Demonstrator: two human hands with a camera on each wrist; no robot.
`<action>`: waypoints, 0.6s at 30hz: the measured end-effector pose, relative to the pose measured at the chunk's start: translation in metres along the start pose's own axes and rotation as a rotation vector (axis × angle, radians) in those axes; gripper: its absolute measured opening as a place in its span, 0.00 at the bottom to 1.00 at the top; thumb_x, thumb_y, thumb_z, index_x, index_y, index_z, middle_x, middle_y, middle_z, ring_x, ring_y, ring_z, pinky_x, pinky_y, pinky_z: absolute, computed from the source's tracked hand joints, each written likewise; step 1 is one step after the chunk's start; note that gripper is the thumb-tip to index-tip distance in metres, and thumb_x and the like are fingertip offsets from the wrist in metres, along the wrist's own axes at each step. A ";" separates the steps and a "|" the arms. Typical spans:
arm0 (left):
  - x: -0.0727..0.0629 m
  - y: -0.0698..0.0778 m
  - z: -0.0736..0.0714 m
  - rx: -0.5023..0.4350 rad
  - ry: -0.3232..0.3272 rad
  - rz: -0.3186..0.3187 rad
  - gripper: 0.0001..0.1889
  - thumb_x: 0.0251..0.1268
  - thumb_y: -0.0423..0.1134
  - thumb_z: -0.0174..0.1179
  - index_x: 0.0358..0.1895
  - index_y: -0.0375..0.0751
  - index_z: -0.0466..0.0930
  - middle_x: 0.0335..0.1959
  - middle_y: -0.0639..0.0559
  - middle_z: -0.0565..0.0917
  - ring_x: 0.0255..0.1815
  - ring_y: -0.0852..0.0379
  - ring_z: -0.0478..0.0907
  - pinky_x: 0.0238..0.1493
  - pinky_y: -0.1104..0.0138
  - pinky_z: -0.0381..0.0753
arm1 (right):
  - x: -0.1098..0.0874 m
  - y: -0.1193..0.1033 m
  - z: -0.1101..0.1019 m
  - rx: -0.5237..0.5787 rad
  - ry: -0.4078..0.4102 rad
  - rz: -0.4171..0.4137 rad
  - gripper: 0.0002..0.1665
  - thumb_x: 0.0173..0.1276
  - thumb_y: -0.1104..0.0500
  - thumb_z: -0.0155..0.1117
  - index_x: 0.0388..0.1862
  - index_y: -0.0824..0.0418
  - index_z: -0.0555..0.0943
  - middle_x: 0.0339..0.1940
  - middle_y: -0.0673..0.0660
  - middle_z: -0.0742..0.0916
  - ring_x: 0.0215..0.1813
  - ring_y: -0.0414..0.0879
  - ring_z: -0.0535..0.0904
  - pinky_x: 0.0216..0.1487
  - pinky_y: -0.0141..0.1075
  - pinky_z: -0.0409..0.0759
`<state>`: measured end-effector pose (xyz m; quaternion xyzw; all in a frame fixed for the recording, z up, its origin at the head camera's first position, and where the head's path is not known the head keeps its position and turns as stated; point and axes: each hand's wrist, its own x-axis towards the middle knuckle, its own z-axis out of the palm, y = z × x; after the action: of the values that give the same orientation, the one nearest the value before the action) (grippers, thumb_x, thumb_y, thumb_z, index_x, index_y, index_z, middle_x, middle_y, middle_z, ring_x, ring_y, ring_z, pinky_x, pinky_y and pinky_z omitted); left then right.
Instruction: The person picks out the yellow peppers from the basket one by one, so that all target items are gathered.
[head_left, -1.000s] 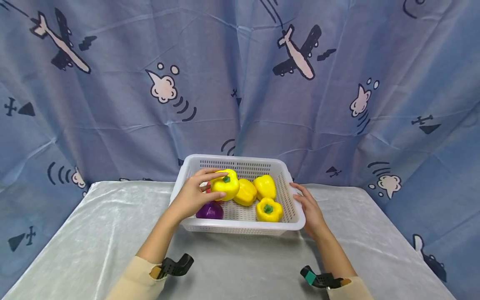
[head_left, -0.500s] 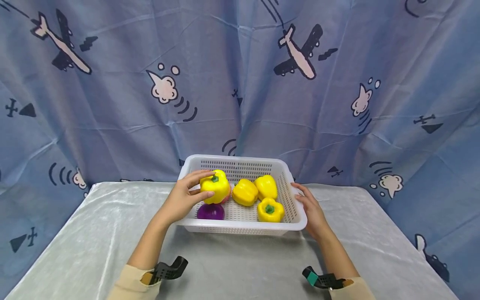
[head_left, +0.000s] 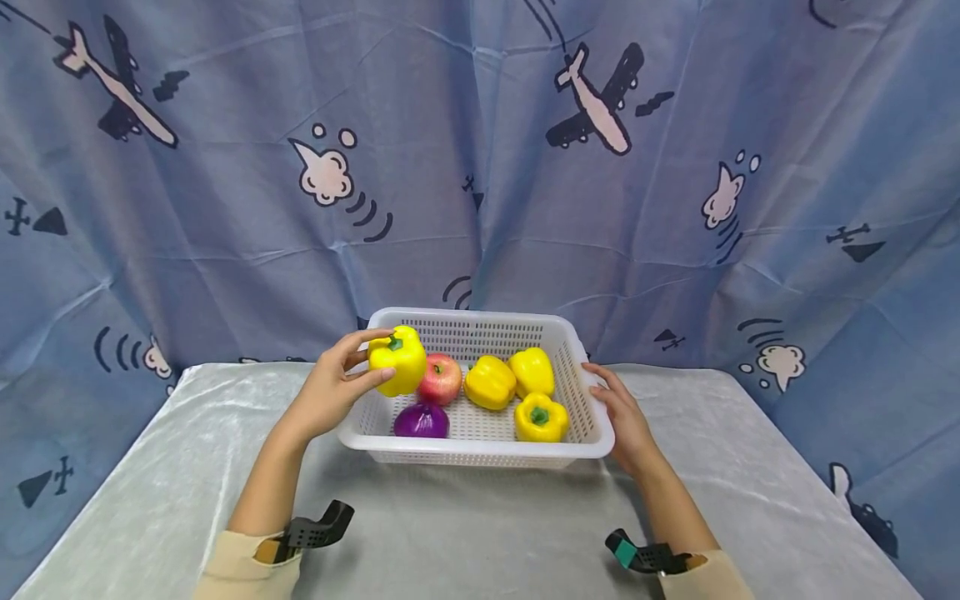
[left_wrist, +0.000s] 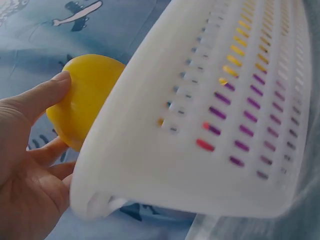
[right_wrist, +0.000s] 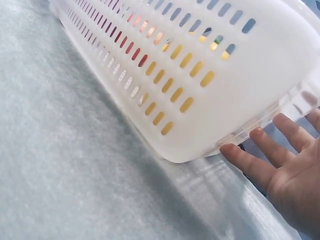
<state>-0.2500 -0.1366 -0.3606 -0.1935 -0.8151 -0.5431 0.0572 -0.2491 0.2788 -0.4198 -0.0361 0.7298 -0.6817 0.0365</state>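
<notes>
Left hand clamps a glossy yellow bell pepper, best lifted clear of the white perforated plastic basket beside its fingers; right hand, fingers apart, should brace it.

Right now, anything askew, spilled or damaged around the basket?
Nothing stands out; no spill or damage shows. The white basket sits on the cloth, with three yellow peppers, an apple and a purple vegetable inside. A fourth yellow pepper is raised in the left grip.
</notes>
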 end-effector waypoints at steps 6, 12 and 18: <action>-0.003 0.002 -0.013 0.014 0.048 0.001 0.27 0.70 0.38 0.64 0.70 0.45 0.72 0.73 0.40 0.69 0.70 0.32 0.73 0.61 0.46 0.82 | 0.000 0.001 -0.001 0.004 -0.006 -0.008 0.28 0.83 0.55 0.34 0.79 0.53 0.54 0.81 0.63 0.59 0.68 0.53 0.70 0.54 0.32 0.82; -0.008 0.002 -0.027 0.035 0.118 0.024 0.27 0.69 0.39 0.65 0.70 0.46 0.73 0.72 0.42 0.70 0.71 0.34 0.72 0.61 0.58 0.82 | -0.002 0.001 -0.002 0.015 -0.005 -0.012 0.27 0.84 0.54 0.36 0.79 0.54 0.55 0.79 0.62 0.61 0.63 0.46 0.75 0.53 0.32 0.83; -0.015 -0.002 -0.045 0.087 0.182 0.022 0.28 0.70 0.41 0.65 0.71 0.45 0.72 0.72 0.40 0.71 0.71 0.32 0.72 0.50 0.84 0.78 | -0.002 -0.004 -0.007 0.030 -0.011 0.054 0.29 0.83 0.55 0.39 0.80 0.52 0.56 0.79 0.60 0.61 0.64 0.45 0.73 0.55 0.34 0.82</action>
<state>-0.2417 -0.1818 -0.3487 -0.1498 -0.8271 -0.5219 0.1454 -0.2477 0.2853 -0.4149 -0.0194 0.7201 -0.6910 0.0595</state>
